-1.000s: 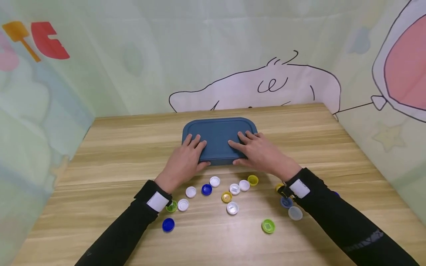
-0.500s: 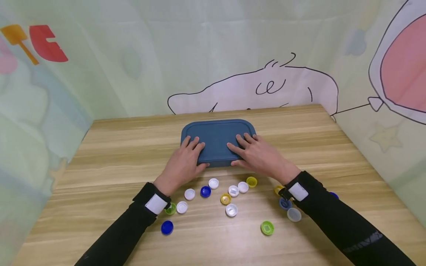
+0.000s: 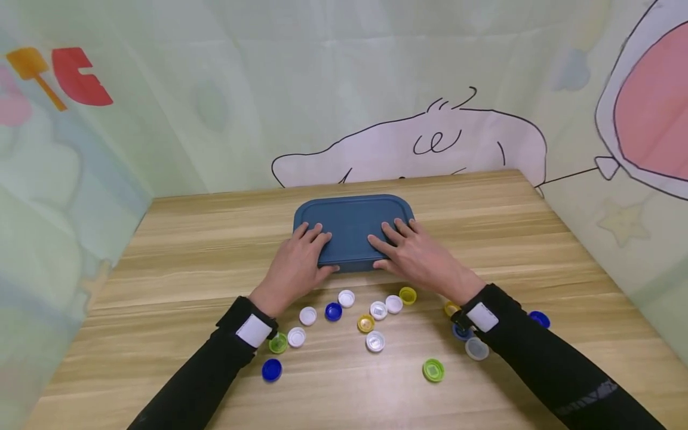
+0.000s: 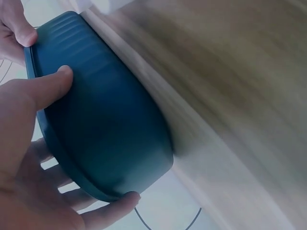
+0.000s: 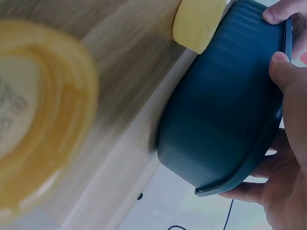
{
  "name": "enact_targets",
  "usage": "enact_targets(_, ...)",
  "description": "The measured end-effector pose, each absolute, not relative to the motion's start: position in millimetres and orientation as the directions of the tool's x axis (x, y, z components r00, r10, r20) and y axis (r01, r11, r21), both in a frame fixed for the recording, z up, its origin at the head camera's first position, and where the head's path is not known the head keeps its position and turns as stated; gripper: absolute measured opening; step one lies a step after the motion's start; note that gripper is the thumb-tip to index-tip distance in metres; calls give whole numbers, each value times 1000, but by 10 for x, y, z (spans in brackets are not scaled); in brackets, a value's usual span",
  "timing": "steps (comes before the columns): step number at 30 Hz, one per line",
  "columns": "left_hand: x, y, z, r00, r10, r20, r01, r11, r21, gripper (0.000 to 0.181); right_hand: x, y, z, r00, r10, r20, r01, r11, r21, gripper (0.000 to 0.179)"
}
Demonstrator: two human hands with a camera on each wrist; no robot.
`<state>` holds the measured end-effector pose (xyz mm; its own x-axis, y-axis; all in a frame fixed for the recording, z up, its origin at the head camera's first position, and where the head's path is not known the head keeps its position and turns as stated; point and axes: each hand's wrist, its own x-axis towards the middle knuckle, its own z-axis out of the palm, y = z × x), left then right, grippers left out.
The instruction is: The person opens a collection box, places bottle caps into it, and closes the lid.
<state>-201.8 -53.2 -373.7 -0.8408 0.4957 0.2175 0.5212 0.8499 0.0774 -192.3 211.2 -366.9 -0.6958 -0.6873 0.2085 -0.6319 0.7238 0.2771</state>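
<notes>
A dark blue box (image 3: pixel 352 224) with a rounded rectangular lid stands toward the back of the wooden table. My left hand (image 3: pixel 294 260) rests on its left front corner, fingers spread over the lid. The left thumb (image 4: pixel 55 86) lies against the ribbed front wall in the left wrist view. My right hand (image 3: pixel 421 257) rests likewise on the right front corner, with its thumb (image 5: pixel 283 72) at the front wall just below the lid's rim. The box's inside is hidden under the lid.
Several bottle caps lie scattered on the table (image 3: pixel 188 251) in front of the box: white (image 3: pixel 375 341), blue (image 3: pixel 272 370), yellow (image 3: pixel 408 295) and green (image 3: pixel 433 370). Some sit beside or partly under the wrists. Printed cloth walls (image 3: pixel 215 131) border the table's back and sides.
Both hands stay in place on the box. Only the head view shifts slightly; more of the blue cap beyond the right sleeve shows now.
</notes>
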Motion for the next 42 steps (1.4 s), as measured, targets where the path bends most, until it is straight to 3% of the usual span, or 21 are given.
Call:
enact_targets(7, -2040, -535, -3714, -841, 497, 214, 519, 853, 55, 67, -1923, 2120, -3657, -677, -690, 256, -665, 723, 189, 51)
enact_targets(14, -2024, -532, -3707, -843, 495, 212, 521, 849, 90, 65, -1914, 2154, -3693, -580, -744, 332, -686, 665, 294, 50)
enact_targets(25, -2039, -532, -3709, -845, 491, 212, 519, 849, 98, 65, -1910, 2114, -3676, -582, -752, 310, -678, 659, 325, 45)
enact_targets(32, -2035, -547, -3685, -846, 489, 213, 515, 853, 87, 66, -1907, 2027, -3593, -533, -777, 336, -728, 623, 287, 29)
enact_targets(42, -2017, -527, -3673, -847, 489, 209, 511, 857, 69, 63, -1909, 2022, -3534, -471, -834, 289, -769, 548, 328, 27)
